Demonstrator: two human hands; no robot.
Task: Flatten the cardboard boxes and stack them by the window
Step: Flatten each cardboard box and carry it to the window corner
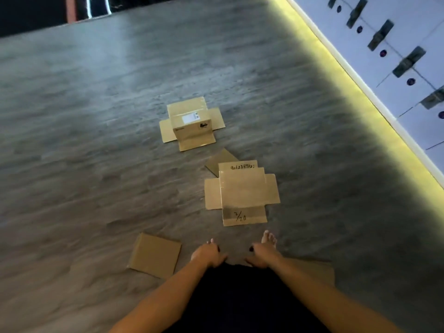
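The person stands barefoot on the grey wood floor (96, 164). Both arms reach down in front of a dark garment (240, 296). The left hand (207, 255) and the right hand (262, 257) rest at its edge with fingers bent, but I cannot tell if they grip it. A flat cardboard piece (155, 254) lies just beside the left hand. Another flat piece (319, 270) peeks out under the right arm. Farther on sits a box with writing (242, 193), flaps spread out. Behind it, a box with a white label (191, 122) stands upside down, flaps out too.
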